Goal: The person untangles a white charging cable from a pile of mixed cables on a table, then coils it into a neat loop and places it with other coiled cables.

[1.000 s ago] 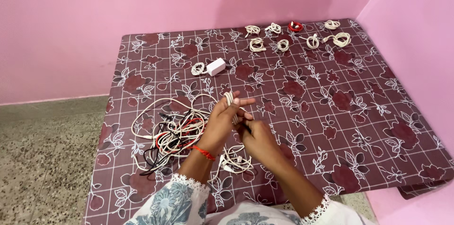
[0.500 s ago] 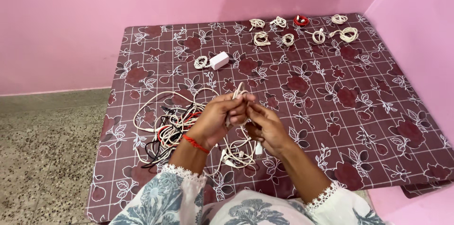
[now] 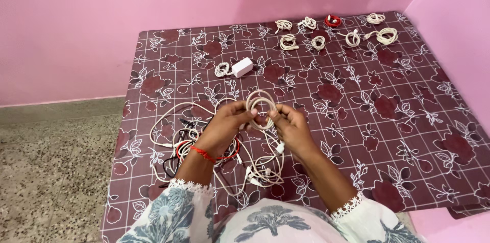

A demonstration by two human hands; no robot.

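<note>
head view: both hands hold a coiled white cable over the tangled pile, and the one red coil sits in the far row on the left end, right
Not quite. The head view shows both the left hand and right hand holding the coiled white cable over the tangled pile, but the red coil sits near the middle of the far row, with white coils to its left and others to its right.

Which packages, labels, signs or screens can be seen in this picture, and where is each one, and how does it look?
None of these is in view.
The closest thing is a small white rectangular plastic charger block, plain, lying on the dark red flowered cloth beside a small coiled white cable, beyond the hands.
</note>
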